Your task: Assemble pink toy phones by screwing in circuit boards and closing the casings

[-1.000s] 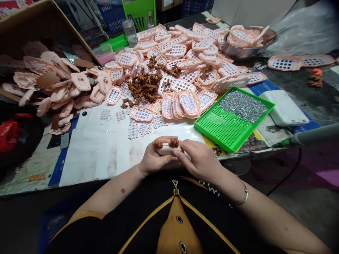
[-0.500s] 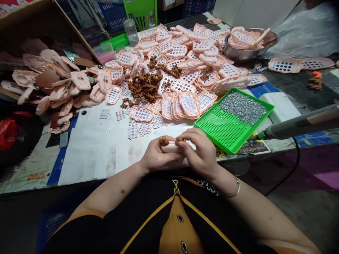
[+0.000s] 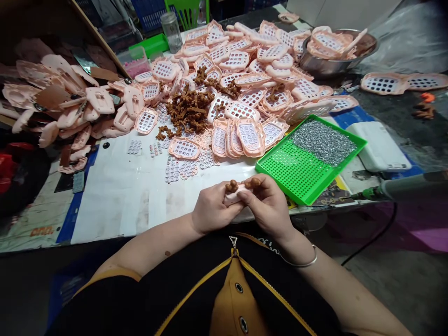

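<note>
Low at the table's front edge, my left hand (image 3: 214,208) is closed around one end of a small pale pink plastic shell (image 3: 234,196). My right hand (image 3: 271,205) grips the other end, its thumb pressed on the near side. Brown moulded plastic pieces (image 3: 252,183) with rounded knobs stick up along the shell's far edge, at the fingers of both hands. The fingers hide much of the shell. Beyond them lies a pile of similar brown pieces (image 3: 191,111), and beside it stand several pink shells with gridded faces (image 3: 249,136).
A green perforated tray (image 3: 280,169) of small metal screws (image 3: 324,142) lies to the right, near a screwdriver-like power tool (image 3: 395,190). Pink housings (image 3: 101,102) spill from a box at left. A metal bowl (image 3: 315,64) and glass jar (image 3: 171,32) stand farther back.
The pink shell has tilted and turned in my hands, its right end rising. The brown knobs have shifted right with it, and my left fingers wrap further around.
</note>
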